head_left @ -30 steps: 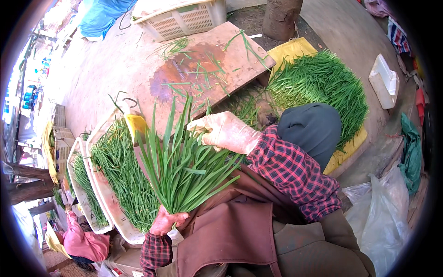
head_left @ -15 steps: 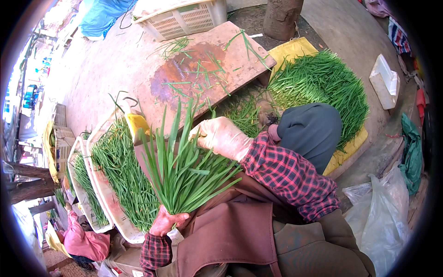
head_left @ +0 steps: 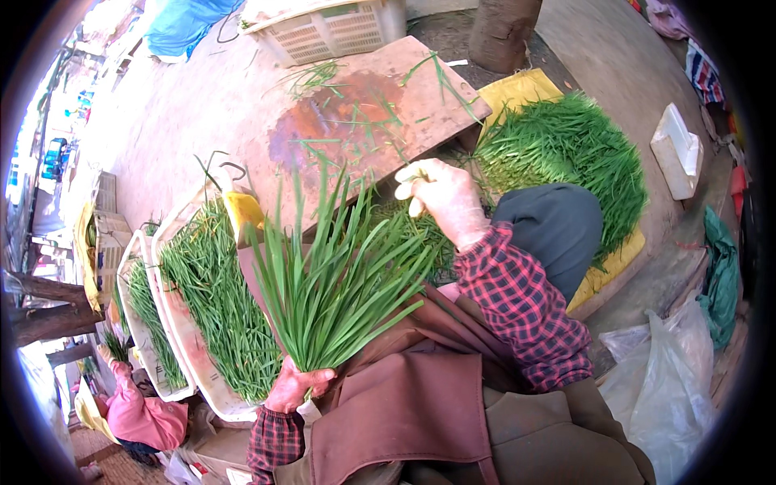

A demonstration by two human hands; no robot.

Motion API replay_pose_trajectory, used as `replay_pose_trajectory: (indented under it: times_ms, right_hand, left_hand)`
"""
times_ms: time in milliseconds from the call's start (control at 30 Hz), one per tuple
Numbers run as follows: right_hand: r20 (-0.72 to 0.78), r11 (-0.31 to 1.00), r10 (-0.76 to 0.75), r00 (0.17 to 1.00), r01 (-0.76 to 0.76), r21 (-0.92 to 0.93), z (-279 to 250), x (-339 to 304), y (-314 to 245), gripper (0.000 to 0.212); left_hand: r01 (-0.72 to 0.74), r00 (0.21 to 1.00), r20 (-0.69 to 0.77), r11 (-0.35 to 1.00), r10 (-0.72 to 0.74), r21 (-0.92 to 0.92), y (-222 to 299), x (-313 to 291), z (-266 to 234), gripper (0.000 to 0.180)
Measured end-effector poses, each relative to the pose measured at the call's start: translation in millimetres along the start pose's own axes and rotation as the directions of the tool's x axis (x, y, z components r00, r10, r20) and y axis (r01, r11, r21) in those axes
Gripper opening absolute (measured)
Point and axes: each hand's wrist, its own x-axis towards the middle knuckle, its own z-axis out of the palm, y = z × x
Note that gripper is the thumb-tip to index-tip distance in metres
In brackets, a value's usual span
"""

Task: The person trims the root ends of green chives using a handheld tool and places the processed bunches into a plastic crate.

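My left hand (head_left: pixel 296 388) is closed round the lower end of a fanned bunch of garlic chives (head_left: pixel 331 283), held over my lap. The long flat leaves spread upward and to the right. Beyond the bunch, my right hand (head_left: pixel 444 200) is raised beside my bent knee, apart from the leaves. Its fingers are curled in toward the thumb, and whatever may be pinched there is too small to make out. A brown apron (head_left: pixel 396 404) covers my lap beneath both hands.
Left of the bunch stand white crates (head_left: pixel 218 388) filled with chives. Ahead is a low board (head_left: pixel 453 89) with a wet stain and scraps. A large chive heap (head_left: pixel 582 153) lies on yellow sacking (head_left: pixel 521 89) at right. Another person (head_left: pixel 145 416) is at lower left.
My right hand has moved away from the leaves, up and to the right. The bunch stays in my left hand, with its leaves fanned slightly wider.
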Motion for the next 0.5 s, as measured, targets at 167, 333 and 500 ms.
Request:
replay_pose_trajectory:
  times_ms: [167, 333, 500]
  right_hand:
    - [0.182, 0.420, -0.722, 0.668, 0.631, -0.652, 5.7, -22.9, -3.1, 0.023]
    - [0.592, 0.038, -0.657, 0.467, 0.804, -0.593, 66.5, -72.3, -11.2, 0.035]
    - [0.672, -0.062, -0.560, 0.484, 0.785, -0.617, 71.0, -72.0, 40.2, 0.031]
  left_hand:
    - [-0.061, 0.998, -0.007, 0.995, 0.062, 0.078, 6.2, 4.5, 5.7, 0.020]
    - [-0.062, 0.995, -0.074, 0.991, 0.071, 0.123, 15.8, 7.0, 16.8, 0.011]
    - [-0.102, 0.991, -0.071, 0.986, 0.112, 0.130, 18.8, 10.6, 20.9, 0.011]
